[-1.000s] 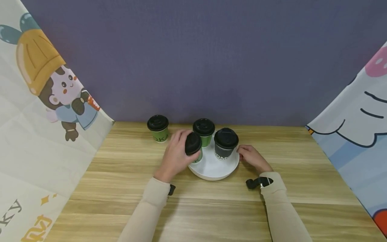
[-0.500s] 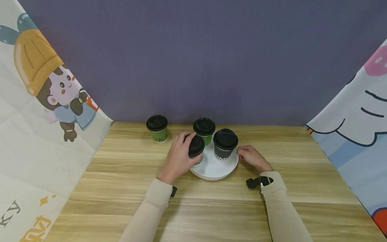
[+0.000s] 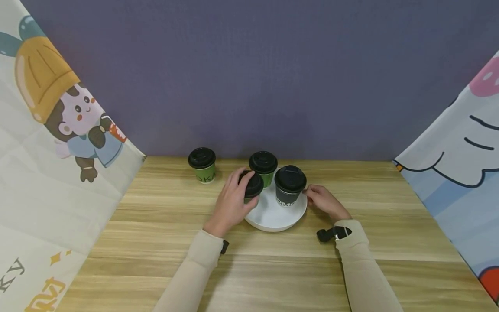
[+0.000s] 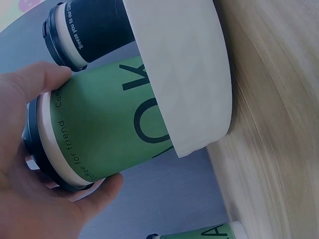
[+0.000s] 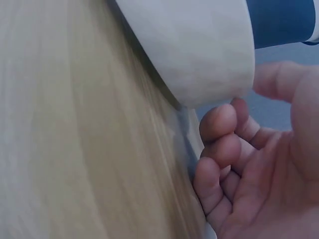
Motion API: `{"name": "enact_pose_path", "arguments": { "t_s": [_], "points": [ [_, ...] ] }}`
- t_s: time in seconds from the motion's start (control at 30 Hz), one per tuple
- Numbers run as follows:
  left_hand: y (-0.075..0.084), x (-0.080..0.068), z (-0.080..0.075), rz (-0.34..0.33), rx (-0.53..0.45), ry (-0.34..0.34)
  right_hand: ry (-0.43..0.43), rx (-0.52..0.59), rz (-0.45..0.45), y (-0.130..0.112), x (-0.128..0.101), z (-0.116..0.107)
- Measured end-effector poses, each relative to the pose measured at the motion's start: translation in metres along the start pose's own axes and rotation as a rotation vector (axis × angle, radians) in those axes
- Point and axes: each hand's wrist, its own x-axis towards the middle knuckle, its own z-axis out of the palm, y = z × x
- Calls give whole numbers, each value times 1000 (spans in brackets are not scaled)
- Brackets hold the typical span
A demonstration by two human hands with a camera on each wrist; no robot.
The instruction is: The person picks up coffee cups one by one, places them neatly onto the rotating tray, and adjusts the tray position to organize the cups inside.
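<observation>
A white round tray (image 3: 273,219) sits mid-table. On it stand a black cup (image 3: 290,187) and, behind, a green cup with a black lid (image 3: 263,167). My left hand (image 3: 233,200) grips another green, black-lidded cup (image 3: 252,186) at the tray's left side. The left wrist view shows that cup (image 4: 109,124) in my left hand (image 4: 30,199), behind the tray wall (image 4: 184,64), with the black cup (image 4: 94,30) beyond. My right hand (image 3: 323,201) holds the tray's right rim. In the right wrist view its curled fingers (image 5: 219,124) lie against the tray wall (image 5: 199,50).
One more green cup (image 3: 202,165) stands on the wooden table (image 3: 249,268) left of the tray, near the purple back wall; its base (image 4: 199,233) shows in the left wrist view. Cartoon-printed cloth panels (image 3: 46,173) close off both sides.
My left hand has carried its green cup slightly right and inward over the tray, and the cup has gone from tilted to nearly upright. The right hand stays at the rim.
</observation>
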Motion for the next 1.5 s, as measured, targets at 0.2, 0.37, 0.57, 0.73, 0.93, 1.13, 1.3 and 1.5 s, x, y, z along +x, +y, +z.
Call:
{"name": "enact_pose_path", "arguments": {
  "t_s": [0.2,0.37,0.57,0.73,0.93,1.13,1.3,1.5],
  "points": [
    [-1,0,0,8,-5,10,41,20,-21,1,2,2],
    [-1,0,-2,12,-5,2,43,24,-47,-1,0,4],
    [-1,1,-11,-20,-25,24,11,18,-52,-25,-15,1],
    [-9,2,-20,-61,-79,116,26,18,-43,3,0,1],
    [-28,2,-31,-128,-112,266,0,24,-55,7,-1,0],
    [-44,0,-36,-212,-107,302,20,70,-29,7,-1,0],
    [-52,-1,-37,-260,-97,293,58,28,-64,7,3,4],
    [-61,-1,-40,-280,-54,310,71,40,-55,8,3,6]
  ]
}}
